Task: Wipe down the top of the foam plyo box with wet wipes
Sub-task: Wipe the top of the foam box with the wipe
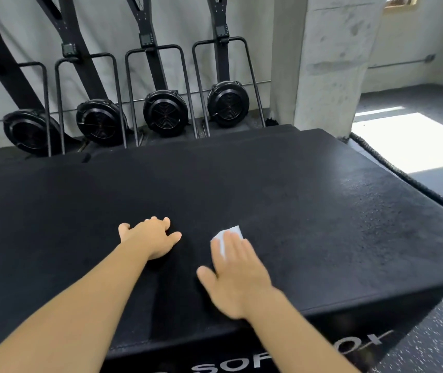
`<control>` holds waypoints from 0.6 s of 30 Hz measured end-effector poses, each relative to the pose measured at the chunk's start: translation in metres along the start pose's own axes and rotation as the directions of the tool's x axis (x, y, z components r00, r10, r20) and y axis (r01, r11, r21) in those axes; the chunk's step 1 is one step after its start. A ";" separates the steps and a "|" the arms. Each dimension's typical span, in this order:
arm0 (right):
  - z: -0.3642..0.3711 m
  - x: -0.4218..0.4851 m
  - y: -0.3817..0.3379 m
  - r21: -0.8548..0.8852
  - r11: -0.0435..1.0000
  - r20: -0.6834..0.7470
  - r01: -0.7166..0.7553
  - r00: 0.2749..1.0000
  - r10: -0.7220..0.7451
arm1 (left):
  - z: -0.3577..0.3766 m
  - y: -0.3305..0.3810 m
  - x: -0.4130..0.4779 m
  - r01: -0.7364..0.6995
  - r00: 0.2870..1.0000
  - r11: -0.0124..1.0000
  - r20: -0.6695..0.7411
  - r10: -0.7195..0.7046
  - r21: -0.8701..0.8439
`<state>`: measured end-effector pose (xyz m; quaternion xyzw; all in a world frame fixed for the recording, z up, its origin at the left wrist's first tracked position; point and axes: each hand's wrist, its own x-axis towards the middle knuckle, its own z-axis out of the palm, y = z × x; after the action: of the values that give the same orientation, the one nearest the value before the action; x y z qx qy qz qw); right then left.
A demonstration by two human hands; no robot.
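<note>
The black foam plyo box (309,200) fills the middle of the view, its top facing me and white lettering on its near side. A small white wet wipe (229,234) lies flat on the top, near the front centre. My right hand (235,275) presses on the wipe with straight fingers, covering its near part; the hand is motion-blurred. My left hand (152,238) rests on the bare box top to the left of the wipe, fingers bent at the tips, holding nothing.
Several black ski-trainer machines with round fan housings (165,113) stand against the back wall behind the box. A concrete pillar (325,65) rises at the back right. Speckled rubber floor (435,343) and a sunlit patch lie to the right.
</note>
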<state>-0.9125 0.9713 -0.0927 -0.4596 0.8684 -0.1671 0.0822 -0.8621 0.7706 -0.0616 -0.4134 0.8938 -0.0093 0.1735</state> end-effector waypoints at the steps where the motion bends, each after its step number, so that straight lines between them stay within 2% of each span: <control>1: 0.006 -0.004 -0.011 -0.006 1.000 0.036 0.029 0.999 -0.029 | -0.001 0.001 0.000 0.004 1.000 1.000 0.000 -0.004 0.001; 5: 0.007 -0.005 -0.017 -0.101 0.990 0.236 0.101 0.969 -0.075 | -0.001 0.004 -0.005 0.019 1.000 1.000 -0.007 -0.019 -0.014; 7: -0.002 -0.003 -0.003 -0.095 0.983 0.231 0.156 0.964 -0.131 | 0.002 0.006 -0.009 0.022 0.999 1.000 -0.024 -0.023 -0.016; 9: -0.011 -0.001 0.019 -0.084 0.981 0.146 0.172 0.976 -0.159 | 0.007 0.007 -0.014 0.025 0.998 1.000 -0.059 -0.025 -0.007; 12: -0.030 -0.003 0.064 -0.100 0.992 0.070 0.075 0.995 -0.069 | 0.014 0.009 -0.023 0.027 0.993 1.000 -0.116 -0.028 -0.012; 15: -0.049 -0.006 0.109 -0.144 0.987 0.084 -0.067 0.993 0.079 | 0.013 0.004 -0.032 0.007 0.995 1.000 -0.097 -0.010 -0.029; 18: -0.055 -0.006 0.123 -0.160 0.976 0.122 -0.150 0.978 0.171 | 0.011 -0.005 -0.040 -0.013 0.998 0.997 -0.065 0.008 -0.070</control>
<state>-1.0209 1.0523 -0.0864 -0.4030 0.9052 -0.0624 0.1193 -0.8312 0.7989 -0.0586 -0.4140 0.9009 0.0097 0.1297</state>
